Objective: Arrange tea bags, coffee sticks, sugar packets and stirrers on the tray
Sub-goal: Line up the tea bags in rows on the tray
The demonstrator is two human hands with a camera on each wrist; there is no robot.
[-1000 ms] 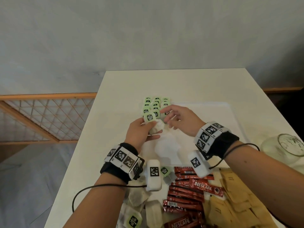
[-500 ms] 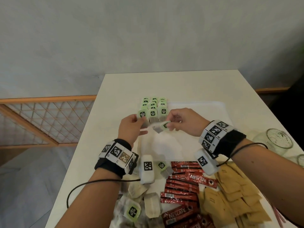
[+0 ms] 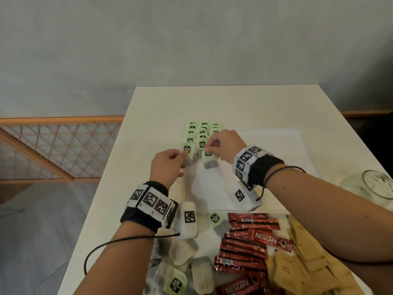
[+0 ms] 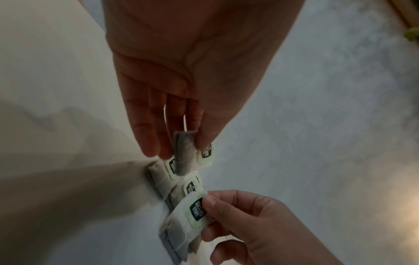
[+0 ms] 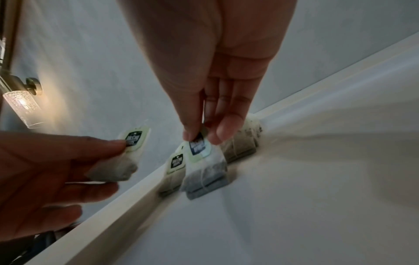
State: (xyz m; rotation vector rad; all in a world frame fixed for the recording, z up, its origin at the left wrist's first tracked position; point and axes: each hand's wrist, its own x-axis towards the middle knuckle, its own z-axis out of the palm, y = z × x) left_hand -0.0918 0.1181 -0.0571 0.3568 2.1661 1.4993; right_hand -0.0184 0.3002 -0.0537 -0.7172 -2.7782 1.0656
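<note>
Both hands are pinching tea bags at the near end of the rows on the tray's [image 3: 293, 145] left side: the left hand [image 3: 164, 165] is gripping one [image 3: 187, 155], the right hand [image 3: 225, 145] another [image 3: 209, 159]. They look light, soft and crushable, so the stiffer green tag seems the best hold.

Green-tagged tea bags [image 3: 202, 133] rowed on white tray [image 3: 276, 150].

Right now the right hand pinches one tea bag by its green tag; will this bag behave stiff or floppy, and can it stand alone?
The tea bag probably hangs limp: the right hand pinches only its tag, and the pouch sags below. It looks light, since a two-finger pinch carries it. Alone it would likely tip over; the rows of tea bags on the tray seem to lean on one another.
</note>
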